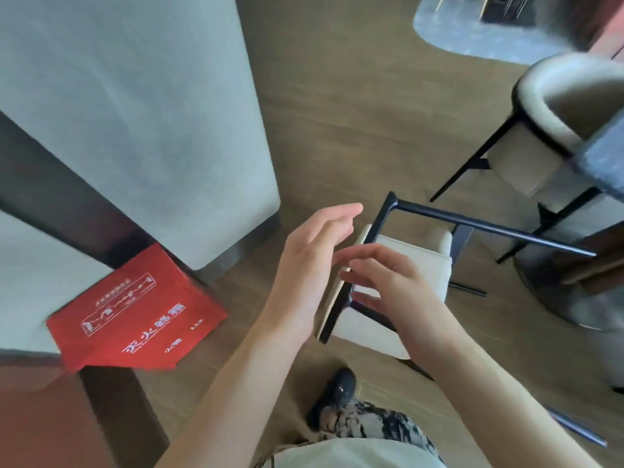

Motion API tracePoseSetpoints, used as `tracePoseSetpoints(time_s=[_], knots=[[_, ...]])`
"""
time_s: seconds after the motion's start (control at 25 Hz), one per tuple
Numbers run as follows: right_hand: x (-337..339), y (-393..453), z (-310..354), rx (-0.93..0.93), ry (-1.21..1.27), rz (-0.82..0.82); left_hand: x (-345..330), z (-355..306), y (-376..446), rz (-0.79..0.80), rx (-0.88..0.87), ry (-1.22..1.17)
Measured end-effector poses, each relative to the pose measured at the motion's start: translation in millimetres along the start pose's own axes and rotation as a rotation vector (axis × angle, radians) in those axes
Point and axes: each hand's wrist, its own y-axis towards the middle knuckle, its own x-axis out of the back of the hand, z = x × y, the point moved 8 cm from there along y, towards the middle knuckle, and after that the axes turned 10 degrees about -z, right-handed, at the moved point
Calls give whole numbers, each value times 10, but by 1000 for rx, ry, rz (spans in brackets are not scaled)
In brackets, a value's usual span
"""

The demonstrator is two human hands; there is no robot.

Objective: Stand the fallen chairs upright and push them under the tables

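Observation:
A fallen chair [415, 258] lies on the wooden floor in front of me, cream cushion showing, its dark metal legs pointing right. My left hand [310, 258] hovers just left of it with straight fingers, holding nothing. My right hand [388, 282] is over the chair's dark frame, fingers spread and loosely bent; whether it touches the frame is unclear. A second cream chair [553, 106] stands upright at the right, partly under a dark tabletop [604, 157].
A grey pillar [152, 113] rises at the left with a red box [135, 315] at its foot. Another grey tabletop [472, 28] shows at the top. My black shoe [334, 393] stands below the chair. Open floor lies between pillar and chairs.

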Motion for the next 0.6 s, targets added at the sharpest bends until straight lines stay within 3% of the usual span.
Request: tracePoseSetpoints(time_s=[0.16,0.32,0.6], knots=[[143,500,226,-5,-41,-75,-283,-21,585,52,-9,10],[309,954,176,-40,-74,-166,-386,191,1117,-32,87,-129],[217,1939,-541,-224,-35,-370,-416,964,2070,65,204,-43]])
